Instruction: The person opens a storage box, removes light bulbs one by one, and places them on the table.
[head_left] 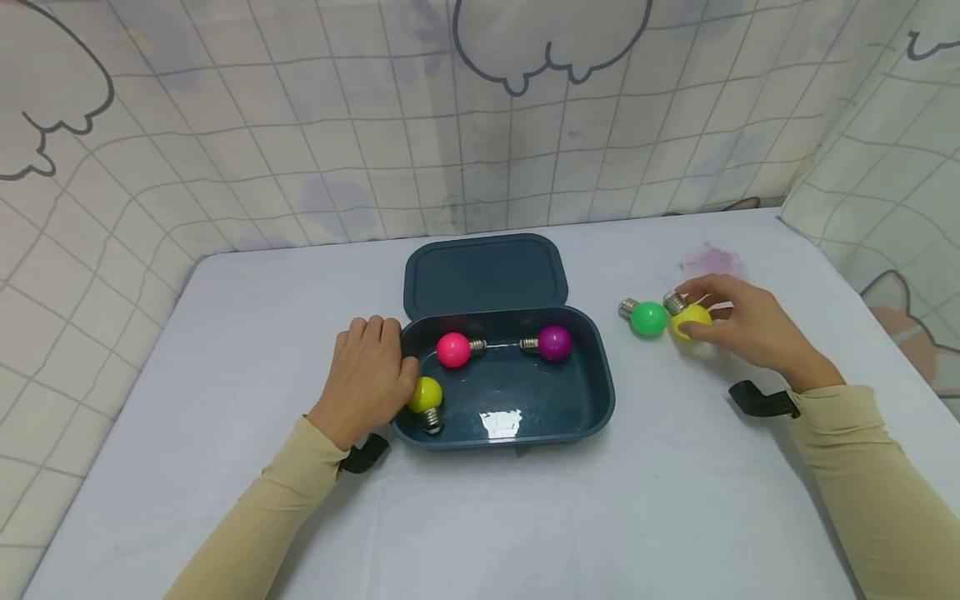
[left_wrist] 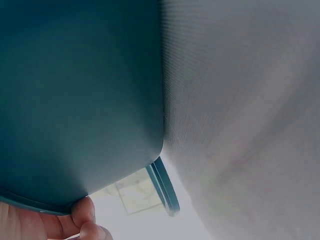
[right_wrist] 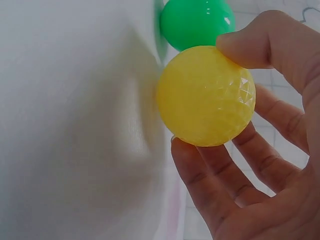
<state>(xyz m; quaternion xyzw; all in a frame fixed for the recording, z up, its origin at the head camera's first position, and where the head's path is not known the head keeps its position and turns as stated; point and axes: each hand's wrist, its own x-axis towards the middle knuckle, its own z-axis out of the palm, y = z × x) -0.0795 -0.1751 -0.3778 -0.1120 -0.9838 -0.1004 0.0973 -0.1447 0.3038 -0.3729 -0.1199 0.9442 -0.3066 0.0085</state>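
Note:
A dark blue box (head_left: 495, 408) holds a pink bulb (head_left: 453, 350), a purple bulb (head_left: 555, 342) and a yellow bulb (head_left: 426, 393). My left hand (head_left: 367, 375) grips the box's left rim; in the left wrist view its fingertips (left_wrist: 84, 212) curl at the rim beside the box wall (left_wrist: 75, 100). To the right of the box, my right hand (head_left: 750, 325) pinches another yellow bulb (head_left: 692, 320) between thumb and fingers. A green bulb (head_left: 648, 318) lies just left of it. The right wrist view shows the pinched yellow bulb (right_wrist: 207, 97) in front of the green one (right_wrist: 197, 22).
The box's lid (head_left: 486, 275) lies flat behind the box on the white table (head_left: 570, 525). A pinkish stain (head_left: 712, 260) marks the cloth behind my right hand. Patterned fabric (head_left: 495, 150) hangs along the table's back and sides.

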